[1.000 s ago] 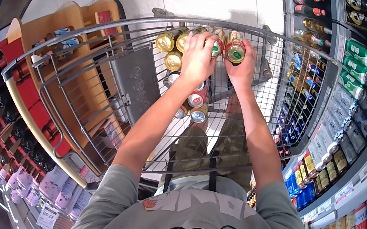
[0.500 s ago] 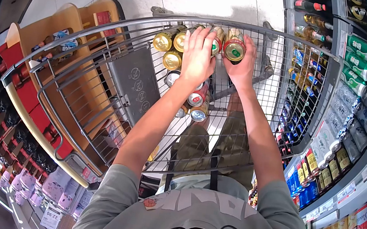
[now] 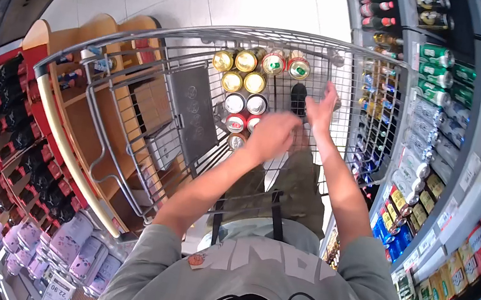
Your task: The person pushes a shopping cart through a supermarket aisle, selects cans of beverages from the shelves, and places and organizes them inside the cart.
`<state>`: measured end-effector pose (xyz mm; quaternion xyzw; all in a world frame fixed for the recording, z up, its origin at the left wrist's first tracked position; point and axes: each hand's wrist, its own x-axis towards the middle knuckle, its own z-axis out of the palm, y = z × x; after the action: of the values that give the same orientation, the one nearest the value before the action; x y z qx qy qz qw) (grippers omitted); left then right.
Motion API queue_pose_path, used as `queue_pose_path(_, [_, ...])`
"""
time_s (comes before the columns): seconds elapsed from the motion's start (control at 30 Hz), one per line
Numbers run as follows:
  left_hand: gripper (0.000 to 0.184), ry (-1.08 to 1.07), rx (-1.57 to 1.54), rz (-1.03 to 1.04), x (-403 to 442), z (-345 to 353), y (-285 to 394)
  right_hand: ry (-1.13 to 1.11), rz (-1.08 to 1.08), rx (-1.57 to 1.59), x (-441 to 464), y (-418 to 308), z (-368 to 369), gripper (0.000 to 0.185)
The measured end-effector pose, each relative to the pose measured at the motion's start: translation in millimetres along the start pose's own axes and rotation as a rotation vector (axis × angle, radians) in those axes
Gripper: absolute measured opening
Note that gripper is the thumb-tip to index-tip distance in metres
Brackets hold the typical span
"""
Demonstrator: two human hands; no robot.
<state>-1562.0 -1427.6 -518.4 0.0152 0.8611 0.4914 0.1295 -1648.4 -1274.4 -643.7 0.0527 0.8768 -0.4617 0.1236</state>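
Note:
My left hand [image 3: 271,135] hovers over the near cans in a wire shopping cart [image 3: 186,112], its fingers smeared by motion. Part of a red-rimmed can [image 3: 253,122] is hidden by it. My right hand [image 3: 322,108] is open, empty, with fingers apart, right of the cans. Upright at the cart's far side stand two red-rimmed cans with green tabs, one on the left [image 3: 274,64] and one on the right [image 3: 298,68]. Several gold-topped cans [image 3: 246,61] are grouped beside them. Closer to me are silver-topped cans [image 3: 235,103] and another red-rimmed can [image 3: 235,124].
Shelves of green cans [image 3: 434,74], bottles [image 3: 375,8] and other drinks line the right side. On the left are a wooden display stand [image 3: 87,156] and racks of packaged goods [image 3: 35,179]. The cart's pale handle [image 3: 77,154] runs along its left end.
Both hands have left the two green-tabbed cans, which now stand side by side. My left hand has moved toward me over the nearer cans; my right hand has drawn back and opened.

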Motion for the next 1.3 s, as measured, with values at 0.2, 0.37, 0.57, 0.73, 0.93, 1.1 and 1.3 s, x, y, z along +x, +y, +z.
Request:
queue_pose_path(0.2, [0.047,-0.382,-0.195,-0.014,-126,42,69,-0.046,0.096,0.103,-97,-33,-60,0.024])
queue_pose_path(0.37, [0.049,-0.362,-0.106,-0.049,-158,51,92,-0.190,0.165,0.215,-179,-111,-96,0.021])
queue_pose_path(0.57, [0.039,-0.419,0.152,-0.143,-145,45,111,-0.162,-0.044,0.405,-257,-95,-138,0.018])
queue_pose_path(0.73, [0.034,-0.416,-0.043,-0.098,-132,50,151,-0.096,-0.052,0.395,-294,-54,-214,0.018])
queue_pose_path(0.93, [0.035,-0.403,0.022,0.124,-136,136,245,0.112,0.006,0.693,-384,47,-358,0.016])
queue_pose_path(1.1, [0.030,-0.602,-0.085,0.333,-177,254,378,0.371,0.178,0.777,-491,151,-424,0.019])
queue_pose_path(1.3, [0.030,-0.599,0.128,1.100,-185,330,538,0.568,0.286,0.856,-603,208,-442,0.022])
